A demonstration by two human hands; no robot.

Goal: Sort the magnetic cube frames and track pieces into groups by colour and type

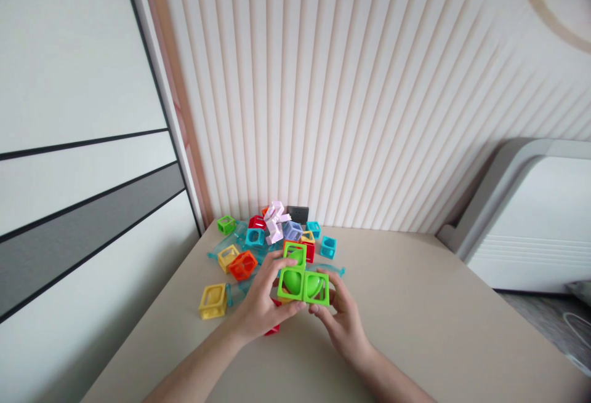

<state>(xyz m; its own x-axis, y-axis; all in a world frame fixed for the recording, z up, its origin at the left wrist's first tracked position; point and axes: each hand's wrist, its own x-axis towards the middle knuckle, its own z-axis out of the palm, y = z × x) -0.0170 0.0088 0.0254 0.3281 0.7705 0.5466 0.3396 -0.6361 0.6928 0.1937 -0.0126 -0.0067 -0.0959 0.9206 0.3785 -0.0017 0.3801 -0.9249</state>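
Yellow cube (213, 301) sat leftmost on the bench (415, 323), orange cube (243, 266) beyond it to the right. Left hand (262, 304) gripped the left side of the L-shaped green block (292, 282), held up over the bench; right hand (342, 320) gripped its right end.

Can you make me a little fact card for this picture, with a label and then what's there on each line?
Left hand: gripping the left side of an L-shaped bright green plastic piece made of three joined open-faced cubes
Right hand: gripping its right side
Front left: yellow open-faced plastic cube
Behind that: orange open-faced plastic cube
Near the wall: pale pink angular shape
Surface: smooth beige table
Backdrop: white ribbed wall
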